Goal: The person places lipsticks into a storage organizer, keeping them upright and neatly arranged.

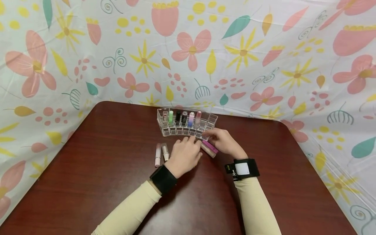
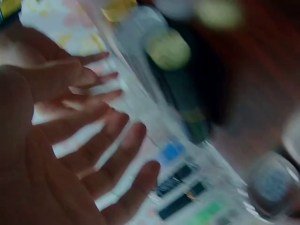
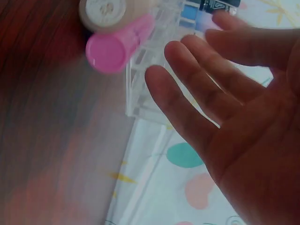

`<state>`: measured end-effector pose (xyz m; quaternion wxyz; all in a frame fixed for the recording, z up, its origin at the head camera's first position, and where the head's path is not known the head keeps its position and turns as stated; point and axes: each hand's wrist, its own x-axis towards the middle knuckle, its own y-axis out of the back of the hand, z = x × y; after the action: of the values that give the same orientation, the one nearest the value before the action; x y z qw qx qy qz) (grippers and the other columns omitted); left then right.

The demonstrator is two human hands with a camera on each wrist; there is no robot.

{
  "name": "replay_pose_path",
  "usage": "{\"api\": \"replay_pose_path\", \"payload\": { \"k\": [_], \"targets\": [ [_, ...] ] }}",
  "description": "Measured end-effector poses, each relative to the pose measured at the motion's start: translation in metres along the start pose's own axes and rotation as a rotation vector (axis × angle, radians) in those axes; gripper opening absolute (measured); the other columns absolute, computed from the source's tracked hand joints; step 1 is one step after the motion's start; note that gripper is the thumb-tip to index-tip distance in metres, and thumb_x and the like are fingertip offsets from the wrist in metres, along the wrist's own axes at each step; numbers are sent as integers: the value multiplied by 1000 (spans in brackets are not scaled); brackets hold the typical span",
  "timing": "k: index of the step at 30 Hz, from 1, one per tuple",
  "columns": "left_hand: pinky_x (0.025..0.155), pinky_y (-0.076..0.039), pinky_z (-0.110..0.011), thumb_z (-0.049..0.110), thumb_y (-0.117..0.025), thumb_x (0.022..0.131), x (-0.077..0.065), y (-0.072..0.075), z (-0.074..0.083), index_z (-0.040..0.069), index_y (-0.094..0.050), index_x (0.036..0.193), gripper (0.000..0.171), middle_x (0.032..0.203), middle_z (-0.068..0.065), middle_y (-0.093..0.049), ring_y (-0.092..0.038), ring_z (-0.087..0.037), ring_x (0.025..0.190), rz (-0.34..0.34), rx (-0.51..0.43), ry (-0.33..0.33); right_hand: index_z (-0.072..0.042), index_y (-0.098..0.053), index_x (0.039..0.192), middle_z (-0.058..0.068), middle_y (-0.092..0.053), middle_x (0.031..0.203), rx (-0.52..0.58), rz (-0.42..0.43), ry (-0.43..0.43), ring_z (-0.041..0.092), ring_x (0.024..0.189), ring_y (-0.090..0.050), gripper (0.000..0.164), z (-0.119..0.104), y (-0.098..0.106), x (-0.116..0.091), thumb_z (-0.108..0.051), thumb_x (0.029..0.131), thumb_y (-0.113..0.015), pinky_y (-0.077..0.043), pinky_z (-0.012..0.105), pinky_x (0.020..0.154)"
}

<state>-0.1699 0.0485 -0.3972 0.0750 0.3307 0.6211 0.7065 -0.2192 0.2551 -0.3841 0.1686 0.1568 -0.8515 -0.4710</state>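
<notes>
A clear lipstick organizer [image 1: 212, 121] stands toward the back of the table, with several lipsticks upright in its back row, including a green tube [image 1: 170, 116] and a pink-and-blue tube [image 1: 191, 119]. My left hand [image 1: 185, 155] hovers in front of it, fingers spread loosely and holding nothing. At the organizer's right front is my right hand [image 1: 222, 141], its fingers relaxed with nothing between them in the right wrist view. A magenta tube [image 1: 210, 146] and a beige tube [image 1: 208, 151] lie side by side between the hands. The left wrist view is blurred.
Left of my left hand, a pink tube [image 1: 158, 155] and a silver-and-white lipstick [image 1: 165, 152] lie on the dark wooden table [image 1: 97, 176]. A floral cloth [image 1: 188, 75] hangs behind and along the table's sides.
</notes>
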Motion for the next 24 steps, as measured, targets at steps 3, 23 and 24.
{"api": "replay_pose_path", "payload": {
  "k": [3, 23, 24],
  "targets": [
    [67, -52, -39, 46, -72, 91, -5, 5, 25, 16, -70, 116, 39, 103, -4, -68, -66, -23, 89, 8, 57, 46, -7, -76, 115, 18, -69, 119, -50, -47, 91, 32, 106, -65, 56, 2, 1, -1, 22, 77, -46, -51, 42, 82],
    [80, -50, -36, 47, -59, 100, 4, -18, 100, 30, -61, 135, 38, 119, -8, -62, -60, -23, 102, -209, 331, 228, -20, -80, 109, 9, -64, 115, -102, -401, 302, 24, 106, -61, 50, -8, 8, 17, 18, 89, -54, -54, 42, 88],
    [82, -51, -37, 46, -57, 101, 4, -21, 98, 29, -59, 137, 40, 120, -8, -62, -60, -23, 102, -214, 332, 230, -21, -80, 108, 8, -63, 114, -110, -404, 297, 24, 105, -60, 52, -8, 7, 18, 19, 88, -53, -53, 41, 88]
  ]
}}
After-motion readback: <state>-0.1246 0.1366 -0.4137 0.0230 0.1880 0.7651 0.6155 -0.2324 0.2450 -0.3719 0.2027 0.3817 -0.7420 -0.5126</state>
